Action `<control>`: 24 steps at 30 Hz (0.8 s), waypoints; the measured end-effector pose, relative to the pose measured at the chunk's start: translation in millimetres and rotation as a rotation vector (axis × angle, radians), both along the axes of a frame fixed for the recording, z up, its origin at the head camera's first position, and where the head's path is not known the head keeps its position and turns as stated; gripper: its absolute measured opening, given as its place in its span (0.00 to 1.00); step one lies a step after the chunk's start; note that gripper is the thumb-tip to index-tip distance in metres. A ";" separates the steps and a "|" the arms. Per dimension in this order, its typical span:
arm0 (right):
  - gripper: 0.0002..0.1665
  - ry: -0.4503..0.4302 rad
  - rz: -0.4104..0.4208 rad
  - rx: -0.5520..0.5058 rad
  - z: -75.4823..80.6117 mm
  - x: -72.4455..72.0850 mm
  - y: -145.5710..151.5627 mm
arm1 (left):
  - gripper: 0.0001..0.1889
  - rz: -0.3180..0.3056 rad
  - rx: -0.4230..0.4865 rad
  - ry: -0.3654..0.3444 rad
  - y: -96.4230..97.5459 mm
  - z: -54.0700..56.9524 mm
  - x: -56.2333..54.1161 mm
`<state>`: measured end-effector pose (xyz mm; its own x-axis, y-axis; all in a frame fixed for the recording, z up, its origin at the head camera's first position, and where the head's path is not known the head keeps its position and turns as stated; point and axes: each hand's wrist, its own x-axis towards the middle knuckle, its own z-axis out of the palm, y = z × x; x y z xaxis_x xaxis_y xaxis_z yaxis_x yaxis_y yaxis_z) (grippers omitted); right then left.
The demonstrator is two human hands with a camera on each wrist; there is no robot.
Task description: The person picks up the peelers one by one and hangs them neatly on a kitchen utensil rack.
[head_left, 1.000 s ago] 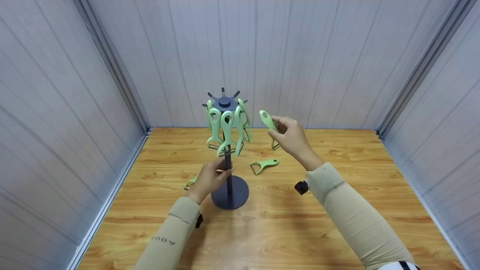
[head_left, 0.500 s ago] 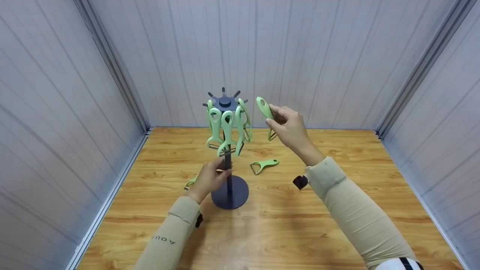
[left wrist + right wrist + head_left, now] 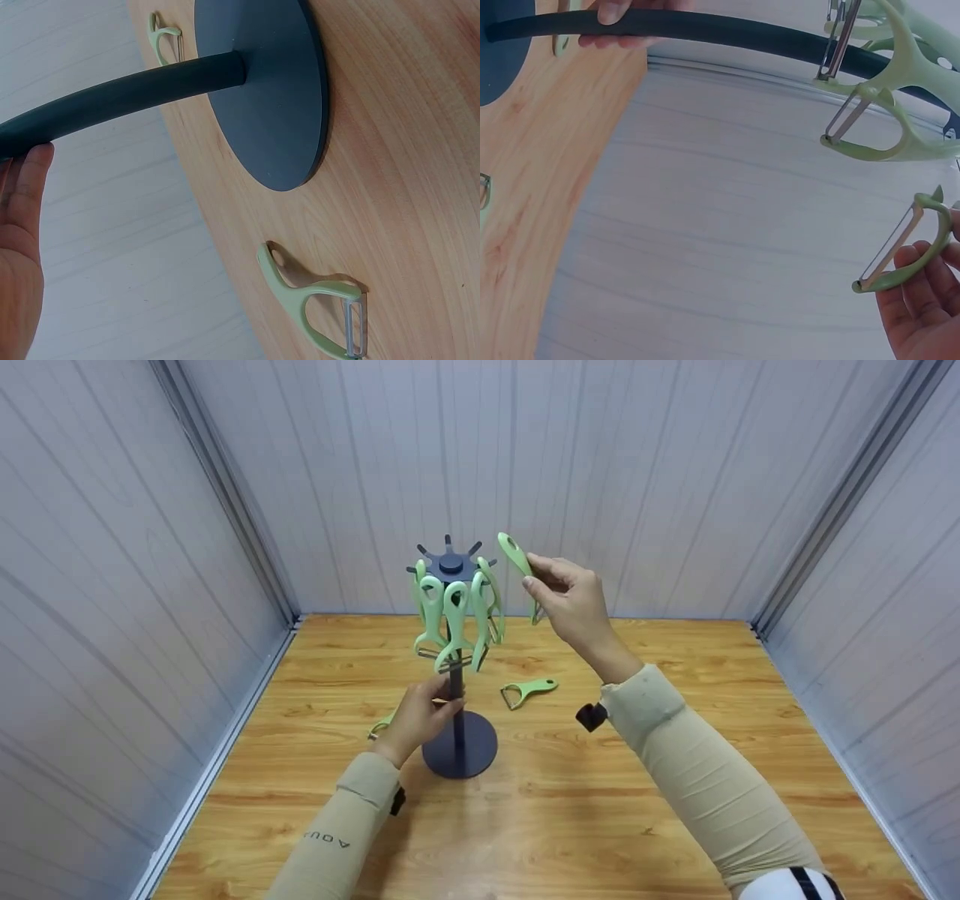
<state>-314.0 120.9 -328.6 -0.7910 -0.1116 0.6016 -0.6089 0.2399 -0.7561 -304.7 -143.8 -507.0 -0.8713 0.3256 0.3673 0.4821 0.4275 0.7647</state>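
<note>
A dark rack point(image 3: 459, 750) with a round base and a hooked top stands on the table, several green peelers point(image 3: 454, 619) hanging from its front and side hooks. Low on its pole, the left hand point(image 3: 421, 714) grips with thumb and fingers; the right wrist view shows this grip on the pole too. To the right of the rack top, the right hand point(image 3: 574, 604) pinches a green peeler point(image 3: 514, 553), its holed handle end up and tilted toward the hooks, apart from them. The blade end of that peeler point(image 3: 900, 247) points down beside the fingers.
One loose peeler point(image 3: 531, 688) lies on the wooden table point(image 3: 675, 780) right of the pole. Another peeler point(image 3: 382, 724) lies left, partly hidden by the left hand. Panel walls point(image 3: 600, 472) enclose the back and sides. Several rear hooks point(image 3: 448, 542) hold nothing.
The right hand has lifted the peeler and moved it leftward, closer to the rack's top. The left hand keeps its grip on the pole without visible movement.
</note>
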 end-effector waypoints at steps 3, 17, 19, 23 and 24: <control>0.21 0.014 0.015 -0.017 3.4 0.5 -4.7 | 0.06 -0.003 -0.003 0.009 0.0 -0.3 -0.2; 0.19 0.060 0.080 0.028 8.5 -1.4 -21.0 | 0.05 -0.007 -0.001 -0.005 -1.2 -1.9 -1.3; 0.19 0.059 0.095 0.038 8.3 -1.5 -21.6 | 0.06 -0.009 0.000 -0.003 -1.3 -1.9 -1.4; 0.19 0.049 0.122 0.050 7.1 -1.9 -21.9 | 0.05 -0.011 0.002 0.003 -1.2 -2.1 -1.5; 0.19 0.049 0.128 0.052 6.3 -2.3 -21.8 | 0.05 -0.011 0.004 0.004 -1.2 -2.1 -1.5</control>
